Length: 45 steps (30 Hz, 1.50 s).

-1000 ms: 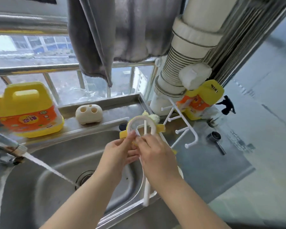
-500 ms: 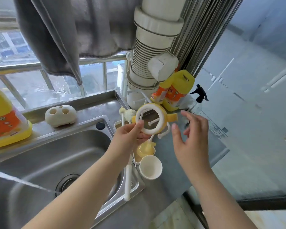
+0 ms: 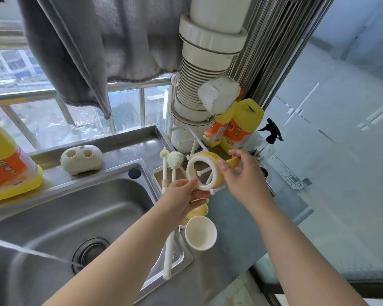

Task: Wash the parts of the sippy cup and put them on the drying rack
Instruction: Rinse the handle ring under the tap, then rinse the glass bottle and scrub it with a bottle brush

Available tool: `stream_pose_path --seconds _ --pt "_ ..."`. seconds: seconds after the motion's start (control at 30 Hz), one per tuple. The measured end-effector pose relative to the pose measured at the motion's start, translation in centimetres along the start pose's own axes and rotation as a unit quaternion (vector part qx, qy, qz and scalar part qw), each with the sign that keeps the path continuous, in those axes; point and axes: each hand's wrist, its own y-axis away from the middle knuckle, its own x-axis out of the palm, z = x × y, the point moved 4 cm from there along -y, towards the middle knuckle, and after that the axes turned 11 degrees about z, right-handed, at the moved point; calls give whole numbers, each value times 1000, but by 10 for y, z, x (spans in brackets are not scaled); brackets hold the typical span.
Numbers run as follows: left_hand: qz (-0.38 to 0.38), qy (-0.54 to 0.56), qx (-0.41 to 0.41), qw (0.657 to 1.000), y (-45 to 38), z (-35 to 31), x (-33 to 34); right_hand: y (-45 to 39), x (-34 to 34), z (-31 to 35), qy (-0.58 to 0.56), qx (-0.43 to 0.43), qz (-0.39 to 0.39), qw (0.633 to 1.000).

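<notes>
Just yellow, white-rimmed lid ring (image 3: 205,173)

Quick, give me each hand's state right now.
Left hand: pinching the lid ring's white rim.
Right hand: pinching the ring's yellow handle.

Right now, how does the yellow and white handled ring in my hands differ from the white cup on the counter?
The yellow and white handled ring is held up by both hands, open through its middle; the white cup lies untouched on its side, closed at the bottom. The ring has yellow handles; the cup is plain. Both are round plastic.
</notes>
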Motion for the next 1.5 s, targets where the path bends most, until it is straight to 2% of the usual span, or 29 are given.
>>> stream_pose_path --seconds 0.13,0.27,0.47,0.6,0.7,0.77,0.83,0.87,0.93,1.03,1.1,1.23,1.33,1.43,1.5 --pt "-20 -19 -51 998 -7 7 1 -5 2 -8 -36 21 10 999" --pt "-48 -110 -133 984 -8 14 -5 -9 3 -10 -55 50 39 996" --pt "-66 -132 -155 977 -5 22 -18 -6 10 -13 -100 41 57 992" --pt "-78 -129 -154 976 1 22 -24 -4 12 -12 -89 35 54 994" --pt "-99 -146 -145 974 10 21 -30 5 6 0 -11 1 -21 1000" --pt "-139 -152 -92 974 19 19 -39 19 3 22 31 -83 -110 990" --pt "-192 -149 -17 970 32 16 -54 34 14 47 37 -180 -141 973" --pt "-218 -152 14 964 41 13 -63 39 28 59 33 -217 -119 968" --pt "-261 -168 58 949 63 7 -84 43 67 77 19 -247 -6 969" --pt "-319 -174 95 927 106 -1 -123 49 143 96 3 -211 198 957" --pt "-366 -165 100 910 140 1 -156 54 192 106 -29 -179 285 941" --pt "-473 -151 99 862 217 20 -217 71 274 129 -128 -95 377 913" --pt "-536 -122 102 829 268 37 -246 92 321 154 -177 -70 408 893" --pt "-599 -107 128 783 312 47 -261 124 358 173 -161 -73 455 873" --pt "-647 -143 138 736 343 50 -261 147 376 184 -116 -111 486 859"
